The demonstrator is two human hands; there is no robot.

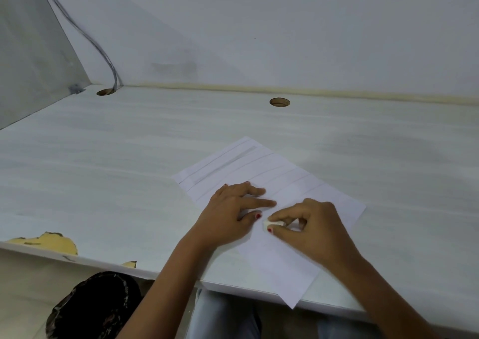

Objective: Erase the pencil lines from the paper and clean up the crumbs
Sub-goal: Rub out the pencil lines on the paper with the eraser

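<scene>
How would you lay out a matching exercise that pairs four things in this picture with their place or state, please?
Things:
1 left hand
2 right hand
3 paper
4 cable

Places or states:
A goes into a hole at the far left corner of the desk
B pinches the eraser
C overhangs the near edge of the desk
D lies flat on the paper

Pairs: 1-D, 2-B, 3-C, 4-A.

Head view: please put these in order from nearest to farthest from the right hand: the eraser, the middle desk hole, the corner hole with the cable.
1. Eraser: pinched by the right hand itself, on the paper.
2. Middle desk hole: beyond the paper, at the back.
3. Corner hole: far back left, where the cable goes in.
</scene>
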